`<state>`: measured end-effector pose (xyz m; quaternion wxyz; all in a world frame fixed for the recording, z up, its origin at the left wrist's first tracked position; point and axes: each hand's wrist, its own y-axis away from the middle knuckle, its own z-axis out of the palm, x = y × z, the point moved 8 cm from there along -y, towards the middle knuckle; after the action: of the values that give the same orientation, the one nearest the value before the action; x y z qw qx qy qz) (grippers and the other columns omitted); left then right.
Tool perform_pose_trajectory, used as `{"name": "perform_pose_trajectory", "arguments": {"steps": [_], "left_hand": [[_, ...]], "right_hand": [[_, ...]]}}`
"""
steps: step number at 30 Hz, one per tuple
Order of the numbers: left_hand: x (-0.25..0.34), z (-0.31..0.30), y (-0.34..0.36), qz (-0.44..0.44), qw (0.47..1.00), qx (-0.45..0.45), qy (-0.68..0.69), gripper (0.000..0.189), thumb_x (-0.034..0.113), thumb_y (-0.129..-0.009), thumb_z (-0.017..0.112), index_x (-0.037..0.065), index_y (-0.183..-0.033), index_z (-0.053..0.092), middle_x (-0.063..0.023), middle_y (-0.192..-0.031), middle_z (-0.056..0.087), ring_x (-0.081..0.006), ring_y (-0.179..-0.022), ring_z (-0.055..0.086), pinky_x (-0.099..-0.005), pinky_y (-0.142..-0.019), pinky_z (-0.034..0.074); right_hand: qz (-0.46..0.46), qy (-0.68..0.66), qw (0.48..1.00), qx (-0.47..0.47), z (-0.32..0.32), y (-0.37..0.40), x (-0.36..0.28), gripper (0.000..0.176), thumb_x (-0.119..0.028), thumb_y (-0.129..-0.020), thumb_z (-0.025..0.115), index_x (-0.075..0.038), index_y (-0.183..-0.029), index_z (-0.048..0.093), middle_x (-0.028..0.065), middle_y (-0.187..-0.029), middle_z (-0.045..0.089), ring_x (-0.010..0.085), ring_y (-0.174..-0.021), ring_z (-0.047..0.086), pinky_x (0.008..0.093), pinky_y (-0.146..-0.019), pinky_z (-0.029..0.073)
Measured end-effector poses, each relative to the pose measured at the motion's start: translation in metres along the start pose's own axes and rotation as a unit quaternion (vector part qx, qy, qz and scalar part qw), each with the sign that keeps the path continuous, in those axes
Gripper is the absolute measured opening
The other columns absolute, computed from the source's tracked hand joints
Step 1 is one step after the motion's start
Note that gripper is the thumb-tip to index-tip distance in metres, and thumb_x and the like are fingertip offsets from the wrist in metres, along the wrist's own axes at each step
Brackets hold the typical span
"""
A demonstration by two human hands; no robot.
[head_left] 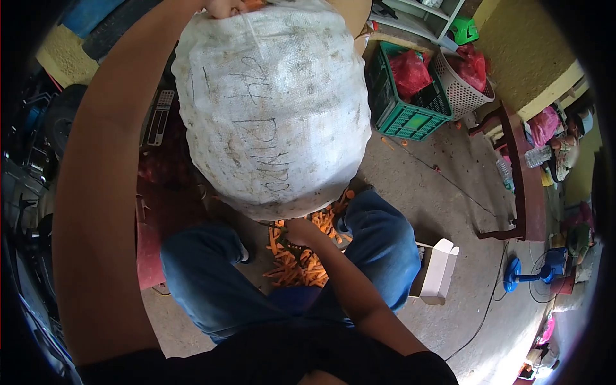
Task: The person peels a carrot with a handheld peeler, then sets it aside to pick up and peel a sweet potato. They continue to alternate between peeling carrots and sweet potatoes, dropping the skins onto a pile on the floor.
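A big, bulging white woven sack (276, 115) with handwriting and grey smudges stands in front of me, between my spread knees. My left hand (224, 8) reaches to the far top of the sack, its fingers curled on the fabric beside a bit of orange; the view's edge cuts it off. At the sack's near bottom edge my right hand (301, 232) is closed, with something dark and greenish by its fingers that I cannot make out. Below it lies a pile of orange carrot pieces (308, 269), long and cut.
To the right stand a green crate (414, 119) and a white basket (471, 90), both with red plastic bags. A dark red wooden bench (523, 186), an opened white carton (439, 273) and a blue fan (532, 277) are further right. A cable crosses the floor.
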<state>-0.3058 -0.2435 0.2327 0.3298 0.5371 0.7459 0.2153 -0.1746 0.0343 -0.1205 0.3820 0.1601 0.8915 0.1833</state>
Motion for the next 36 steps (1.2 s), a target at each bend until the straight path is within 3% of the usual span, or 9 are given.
{"name": "perform_pose_trajectory", "arguments": {"steps": [10,14,15,16,19,20,22,30,36], "left_hand": [[-0.019,-0.016,0.007,-0.062,0.929,0.362,0.053,0.037,0.012,-0.074,0.049,0.009,-0.111,0.048,-0.0161,-0.096,0.056,-0.0293,-0.088,0.053,-0.0349,-0.075,0.041],[-0.039,-0.019,0.112,-0.052,0.672,0.669,0.315,0.029,0.01,-0.073,0.055,0.003,-0.1,0.048,-0.0147,-0.087,0.056,-0.0214,-0.088,0.054,-0.0331,-0.071,0.043],[-0.038,-0.006,0.143,-0.011,0.483,0.692,0.537,0.028,0.012,-0.074,0.055,0.003,-0.099,0.048,-0.0128,-0.089,0.055,-0.0201,-0.093,0.051,-0.032,-0.073,0.043],[-0.036,0.021,0.153,0.033,0.252,0.657,0.71,0.027,0.014,-0.075,0.056,0.002,-0.098,0.048,-0.0108,-0.092,0.054,-0.0188,-0.097,0.049,-0.0309,-0.076,0.042],[0.017,0.06,0.161,0.286,0.405,0.494,0.714,0.024,0.018,-0.081,0.048,0.001,-0.098,0.049,-0.0097,-0.102,0.049,-0.0212,-0.102,0.046,-0.0301,-0.083,0.038],[-0.02,0.12,0.125,0.173,0.289,0.507,0.793,0.051,0.026,-0.085,0.039,-0.008,-0.121,0.027,-0.0235,-0.123,0.033,-0.0287,-0.111,0.04,-0.0355,-0.09,0.039],[0.069,0.154,0.121,0.397,0.125,0.219,0.882,0.056,0.03,-0.086,0.038,-0.011,-0.12,0.023,-0.0251,-0.121,0.033,-0.029,-0.111,0.039,-0.0392,-0.089,0.041],[0.223,0.341,0.055,0.187,-0.197,-0.019,0.962,0.051,0.016,-0.08,0.037,-0.008,-0.122,0.021,-0.0241,-0.126,0.025,-0.0333,-0.118,0.029,-0.0408,-0.091,0.038],[0.253,0.35,0.043,0.217,-0.082,-0.014,0.973,0.056,0.007,-0.072,0.042,0.0,-0.124,0.024,-0.017,-0.118,0.038,-0.0282,-0.104,0.043,-0.0414,-0.085,0.041]], "right_hand": [[0.016,0.025,1.0,-0.008,-0.002,0.003,-0.003,0.025,-0.014,-0.07,0.049,0.002,-0.087,0.058,0.0196,-0.092,0.056,0.0316,-0.087,0.054,0.0381,-0.073,0.043],[0.017,0.029,0.999,-0.014,-0.002,-0.001,-0.003,0.028,-0.016,-0.07,0.049,0.003,-0.089,0.056,0.0205,-0.09,0.056,0.0326,-0.087,0.053,0.0384,-0.074,0.043],[0.009,0.028,1.0,0.001,-0.001,-0.003,0.001,0.029,-0.017,-0.07,0.049,0.003,-0.089,0.056,0.0208,-0.09,0.056,0.0331,-0.087,0.053,0.0386,-0.074,0.043],[0.006,0.029,1.0,-0.003,0.001,-0.005,0.005,0.029,-0.017,-0.07,0.049,0.003,-0.089,0.056,0.0208,-0.09,0.056,0.0331,-0.087,0.053,0.0386,-0.074,0.043],[-0.016,-0.028,0.999,-0.001,-0.012,-0.007,0.003,0.032,-0.022,-0.071,0.05,0.004,-0.089,0.055,0.0224,-0.088,0.056,0.035,-0.086,0.052,0.0391,-0.074,0.041],[-0.018,-0.027,0.999,-0.004,-0.02,-0.006,0.001,0.032,-0.022,-0.071,0.05,0.004,-0.089,0.055,0.0224,-0.088,0.056,0.035,-0.086,0.052,0.0391,-0.074,0.041],[-0.012,-0.015,1.0,0.013,-0.033,-0.004,0.004,0.035,-0.026,-0.073,0.051,0.005,-0.09,0.054,0.0231,-0.087,0.056,0.0358,-0.084,0.053,0.0386,-0.074,0.041],[-0.029,-0.289,0.95,0.112,-0.083,0.036,0.012,0.025,-0.02,-0.079,0.051,0.004,-0.086,0.054,0.0118,-0.073,0.058,0.0211,-0.067,0.056,0.0307,-0.063,0.043],[-0.002,-0.588,0.773,0.239,-0.106,0.06,0.007,0.018,-0.017,-0.084,0.047,-0.001,-0.089,0.053,0.0037,-0.07,0.055,0.0112,-0.063,0.053,0.0252,-0.056,0.043]]}}
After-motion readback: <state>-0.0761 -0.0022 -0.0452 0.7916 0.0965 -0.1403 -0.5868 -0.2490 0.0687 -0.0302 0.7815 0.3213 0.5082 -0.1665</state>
